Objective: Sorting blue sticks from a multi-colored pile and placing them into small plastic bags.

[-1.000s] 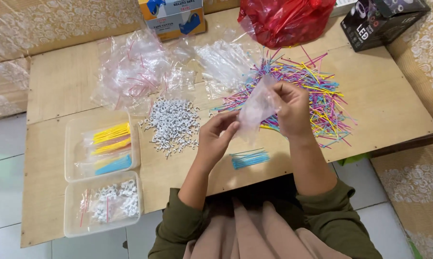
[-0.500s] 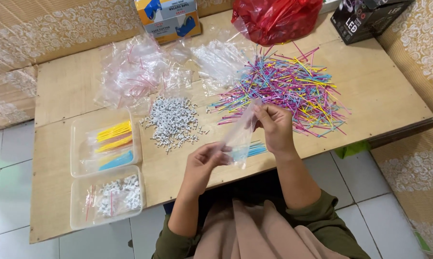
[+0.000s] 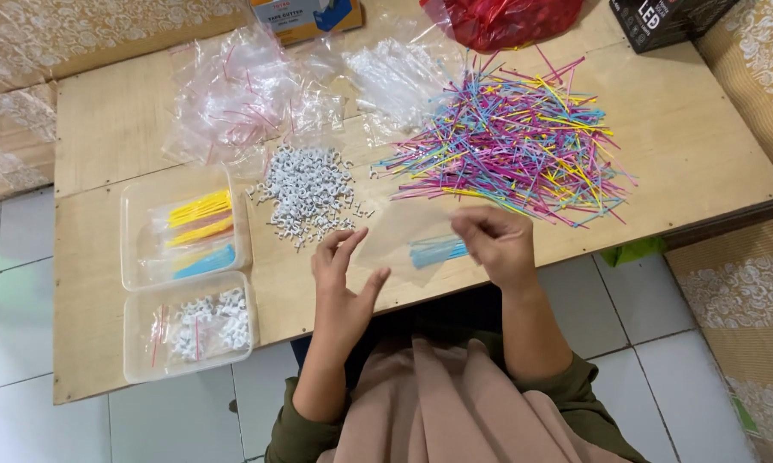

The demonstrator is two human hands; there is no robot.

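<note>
My right hand (image 3: 494, 244) pinches the edge of a small clear plastic bag (image 3: 399, 240) that lies low over the wooden table (image 3: 104, 137), with a bunch of blue sticks (image 3: 436, 251) beside or under it. My left hand (image 3: 342, 287) hovers open just left of the bag, fingers spread, holding nothing. A heap of thin coloured sticks (image 3: 524, 146) in pink, blue, yellow and purple lies beyond my right hand. A pile of small white clips (image 3: 309, 193) lies beyond my left hand.
Two clear trays stand at the left: one (image 3: 185, 227) with bagged yellow, pink and blue sticks, one (image 3: 189, 326) with bagged white clips. Empty clear bags (image 3: 232, 86) lie at the back, with a red plastic bag (image 3: 498, 17), a cardboard box (image 3: 309, 15) and a black box (image 3: 661, 19).
Both hands came down from in front of the stick heap toward the table's near edge. My left hand let go of the clear bag and opened; the right still holds it.
</note>
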